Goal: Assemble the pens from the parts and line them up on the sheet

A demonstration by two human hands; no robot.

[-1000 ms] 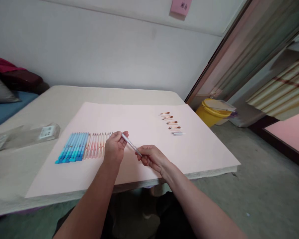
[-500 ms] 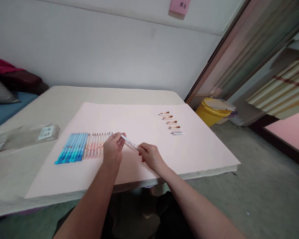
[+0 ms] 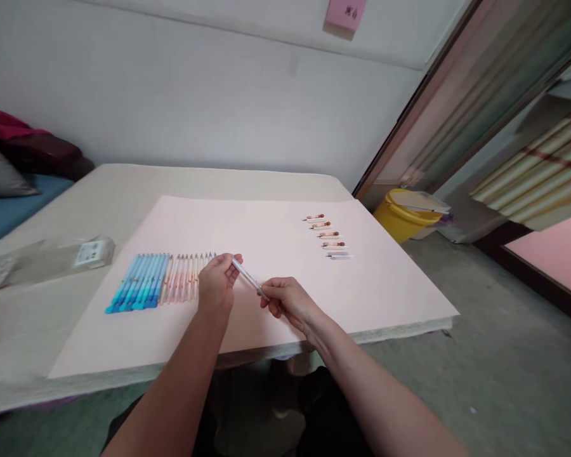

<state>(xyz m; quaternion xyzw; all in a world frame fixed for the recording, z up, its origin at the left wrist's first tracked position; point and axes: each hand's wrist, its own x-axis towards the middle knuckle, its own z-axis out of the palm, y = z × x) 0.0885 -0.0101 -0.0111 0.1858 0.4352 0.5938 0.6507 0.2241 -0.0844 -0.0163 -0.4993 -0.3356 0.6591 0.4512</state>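
Between my two hands a slim white pen (image 3: 248,277) is held on a slant above the pink sheet (image 3: 266,228). My left hand (image 3: 217,282) is closed on its upper left end. At the lower right end, the fingers of my right hand (image 3: 285,297) pinch it; its tip is partly hidden there. Left of my left hand lies a row of pale pink pens (image 3: 183,279), partly covered by that hand. Beside them a row of blue pens (image 3: 140,282) lies side by side.
Toward the back right, several brown-and-white pen parts (image 3: 330,235) lie in a slanting column, with clear-and-grey pieces (image 3: 339,256) nearest me. A clear plastic bag (image 3: 52,260) rests on the left of the table. A yellow bin (image 3: 397,216) stands on the floor at right.
My right hand has turned and moved slightly down and left along the pen, which now tilts more steeply. The left hand keeps its hold, and the laid-out pens have not moved.
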